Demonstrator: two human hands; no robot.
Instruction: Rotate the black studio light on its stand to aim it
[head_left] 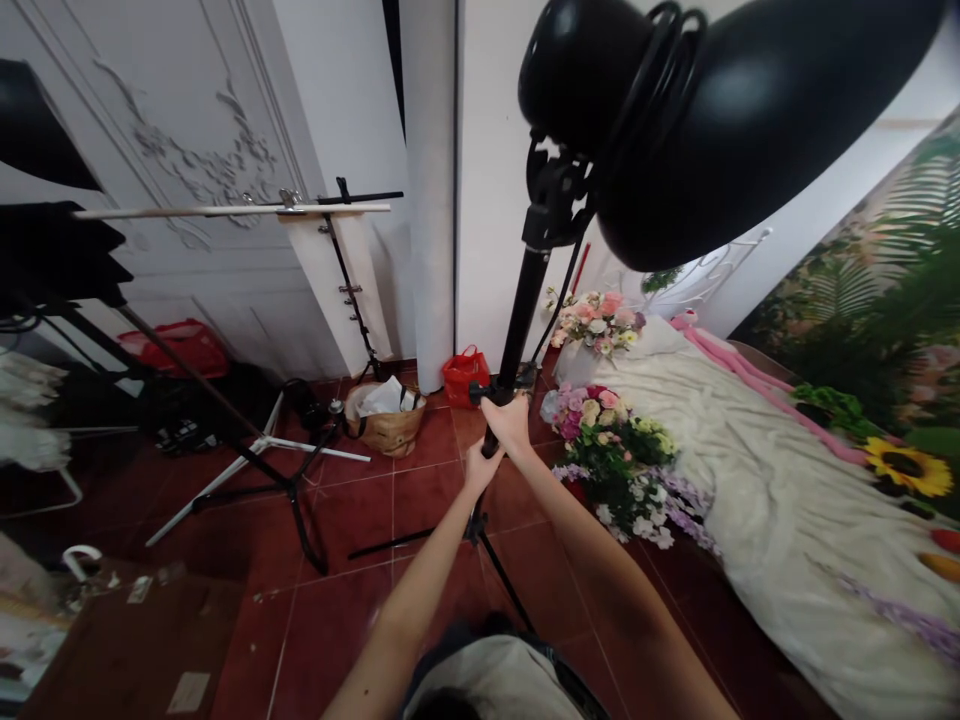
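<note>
Studio lamp: large black shade at upper right, turned toward the right, with a looped cable against its housing; it is mounted atop a black pole, whose dark legs spread over the red tiled floor in front of the person. Right, a surface covered with cream cloth bears a long pink plush toy. Lower left, a brown cardboard box. Between pole and cloth, a multicoloured bouquet, with a white vase of pink and white flowers behind it. Left of the pole, a woven basket containing white material; nearer the pole, a red bag. Right hand: closed around the pole just below its clamp knob. Left hand: closed around the same pole, directly beneath the right; the fingers of both are partly hidden.
</note>
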